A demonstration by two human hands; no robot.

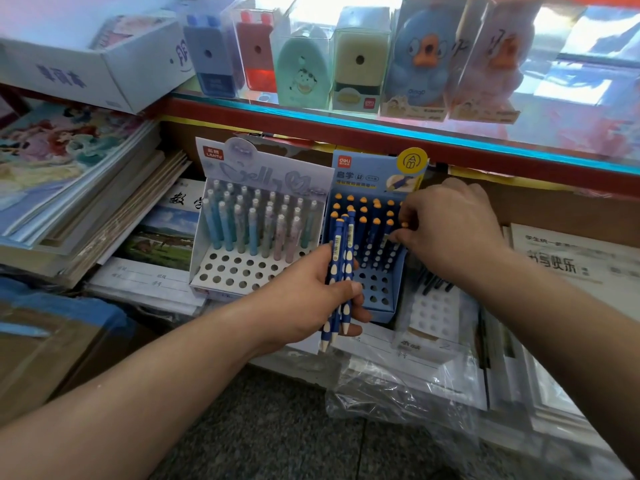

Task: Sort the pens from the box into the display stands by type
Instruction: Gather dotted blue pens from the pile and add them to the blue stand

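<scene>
Left hand [304,299] is curled round a bundle of blue white-dotted pens [341,271], held in front of the blue display stand [381,315]; one orange-capped pen [404,224] in that stand is pinched by the right hand [450,230].

Speckled grey floor [277,427] at 6 o'clock. Red-edged glass shelf [381,133] across 12 — boxed sharpeners [360,60] on it, bright glare at 2. Stacked notebooks [69,188] at 9 — white carton [69,71] at 11.
</scene>
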